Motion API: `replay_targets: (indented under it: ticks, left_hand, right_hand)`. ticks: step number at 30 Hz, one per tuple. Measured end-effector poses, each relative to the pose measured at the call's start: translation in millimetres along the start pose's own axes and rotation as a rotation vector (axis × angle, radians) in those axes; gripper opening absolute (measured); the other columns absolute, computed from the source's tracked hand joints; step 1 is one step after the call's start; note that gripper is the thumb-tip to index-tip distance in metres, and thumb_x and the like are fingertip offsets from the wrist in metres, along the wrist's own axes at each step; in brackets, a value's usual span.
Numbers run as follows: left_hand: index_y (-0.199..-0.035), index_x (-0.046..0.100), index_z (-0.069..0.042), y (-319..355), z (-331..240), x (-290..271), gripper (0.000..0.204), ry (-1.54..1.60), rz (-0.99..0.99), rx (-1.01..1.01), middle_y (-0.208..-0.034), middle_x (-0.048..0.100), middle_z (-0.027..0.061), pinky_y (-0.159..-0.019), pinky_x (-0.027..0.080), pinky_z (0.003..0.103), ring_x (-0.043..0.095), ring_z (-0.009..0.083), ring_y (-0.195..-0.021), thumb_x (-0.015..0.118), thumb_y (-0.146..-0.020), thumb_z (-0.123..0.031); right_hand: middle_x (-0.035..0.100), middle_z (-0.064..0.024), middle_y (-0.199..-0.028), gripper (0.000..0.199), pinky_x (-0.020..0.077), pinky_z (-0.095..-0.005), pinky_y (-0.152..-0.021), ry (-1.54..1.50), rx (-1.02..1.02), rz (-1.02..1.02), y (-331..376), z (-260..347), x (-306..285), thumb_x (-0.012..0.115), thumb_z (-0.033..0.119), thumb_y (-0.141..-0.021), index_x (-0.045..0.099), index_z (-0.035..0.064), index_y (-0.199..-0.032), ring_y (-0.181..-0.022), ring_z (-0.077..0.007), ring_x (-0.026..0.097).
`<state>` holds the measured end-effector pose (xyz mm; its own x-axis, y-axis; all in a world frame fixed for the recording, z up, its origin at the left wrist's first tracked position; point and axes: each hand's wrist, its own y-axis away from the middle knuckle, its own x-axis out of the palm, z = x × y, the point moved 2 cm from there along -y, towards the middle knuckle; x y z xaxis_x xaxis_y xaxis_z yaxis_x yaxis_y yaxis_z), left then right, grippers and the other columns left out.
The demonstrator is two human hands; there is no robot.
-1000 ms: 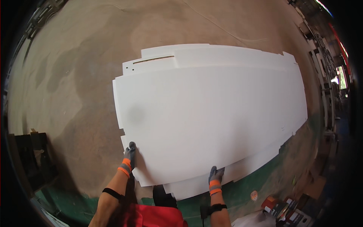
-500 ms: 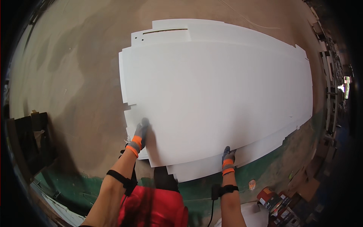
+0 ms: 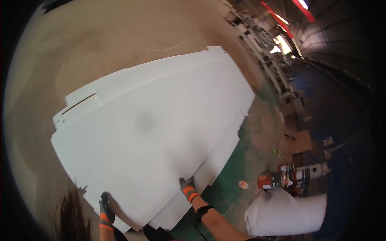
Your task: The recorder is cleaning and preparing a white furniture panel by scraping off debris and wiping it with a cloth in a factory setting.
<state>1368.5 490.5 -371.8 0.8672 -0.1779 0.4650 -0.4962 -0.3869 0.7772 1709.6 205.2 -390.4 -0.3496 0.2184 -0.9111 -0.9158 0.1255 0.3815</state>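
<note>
A large white panel (image 3: 148, 132) lies flat on top of other white panels on the floor. Both my hands wear grey gloves with orange cuffs. My left hand (image 3: 106, 207) grips the panel's near edge at the lower left. My right hand (image 3: 187, 186) holds the same near edge further right, fingers curled over it. A lower white sheet (image 3: 217, 160) sticks out beneath the top panel on the right side.
A red and white can (image 3: 271, 180) and other containers stand on the green floor (image 3: 241, 152) at the right. A big white roll (image 3: 285, 213) lies at the lower right. Cardboard pieces (image 3: 299, 140) and racks (image 3: 265, 52) line the right side. Bare brown floor (image 3: 80, 48) lies beyond.
The view has swung to the right and tilted, so the panel now runs diagonally. Both hands stay on the panel's near edge, with the right hand further along it.
</note>
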Motion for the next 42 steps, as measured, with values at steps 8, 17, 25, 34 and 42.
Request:
replay_targets:
  ticks: [8,17,25,34,42]
  left_hand:
    - [-0.140,0.023,-0.009,-49,19,-51,0.080,-0.298,-0.271,-0.036,-0.109,0.055,0.0092,-0.079,0.052,0.040,0.055,0.0212,-0.094,0.069,-0.087,-0.046]
    - [-0.143,0.027,-0.017,-92,5,-76,0.070,-0.541,-0.283,-0.141,-0.120,0.058,0.0113,-0.079,0.049,0.051,0.059,0.0294,-0.100,0.063,-0.089,-0.043]
    - [-0.104,0.066,-0.014,7,-110,-122,0.020,-1.010,0.237,-0.260,-0.085,0.065,0.0032,-0.076,0.049,0.035,0.063,0.0206,-0.084,0.055,-0.092,-0.027]
    - [-0.113,0.064,-0.003,54,-251,-145,0.029,-1.403,0.466,-0.397,-0.094,0.070,0.0109,-0.056,0.050,0.028,0.069,0.0212,-0.073,0.047,-0.090,-0.008]
    - [-0.104,0.063,-0.002,42,-236,8,0.020,-1.796,0.618,-0.863,-0.076,0.063,0.0064,-0.047,0.046,0.026,0.057,0.0199,-0.056,0.056,-0.090,-0.015]
  right_hand:
    - [0.035,-0.0193,-0.151,0.090,0.0354,-0.0444,-0.111,0.104,0.172,0.244,10,63,-25,0.050,0.058,-0.089,0.016,0.0021,-0.151,-0.135,-0.0352,0.041]
    - [0.046,-0.0225,-0.142,0.077,0.0398,-0.0389,-0.106,-0.019,-0.162,0.157,59,15,-43,0.050,0.057,-0.091,0.033,0.0030,-0.143,-0.128,-0.0390,0.048]
    - [0.048,-0.0161,-0.143,0.061,0.0331,-0.0415,-0.111,-0.276,0.010,0.536,270,-93,-40,0.040,0.051,-0.095,0.052,0.0063,-0.135,-0.134,-0.0347,0.042]
    - [0.064,-0.0153,-0.121,0.049,0.0452,-0.0429,-0.095,-0.372,0.233,0.690,565,-86,5,0.043,0.048,-0.094,0.063,0.0131,-0.121,-0.114,-0.0342,0.058]
    - [0.069,-0.0112,-0.104,0.030,0.0497,-0.0427,-0.088,-0.693,0.523,0.033,762,-62,-32,0.050,0.031,-0.092,0.065,0.0159,-0.113,-0.104,-0.0269,0.064]
